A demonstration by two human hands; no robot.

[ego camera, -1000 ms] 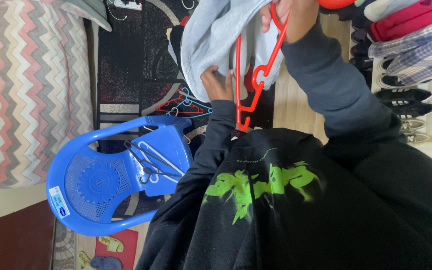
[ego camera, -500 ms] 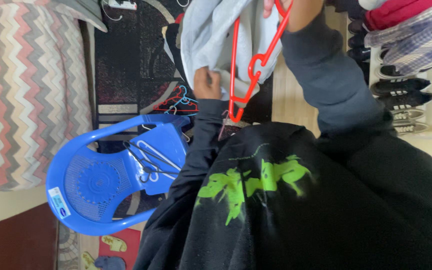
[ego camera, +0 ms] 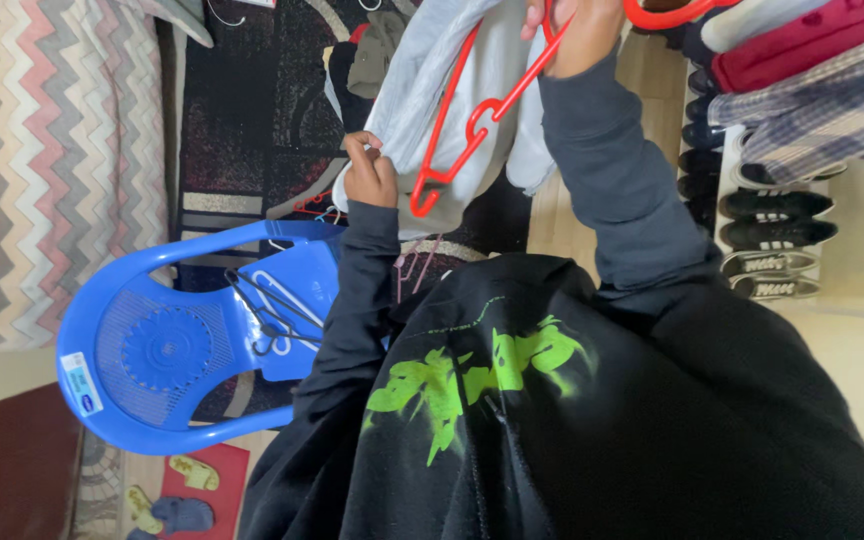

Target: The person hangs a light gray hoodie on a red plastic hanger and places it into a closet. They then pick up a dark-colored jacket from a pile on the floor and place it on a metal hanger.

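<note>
Upper centre: right hand clamped on red plastic hanger, left hand pinching the pale grey garment's edge, apparently to steady it.

A red plastic hanger hangs slanted, its hook end low and its upper end gripped at the top edge of the view. Behind it droops a pale grey garment, soft and crumpled, with its lower edge pinched up.
</note>
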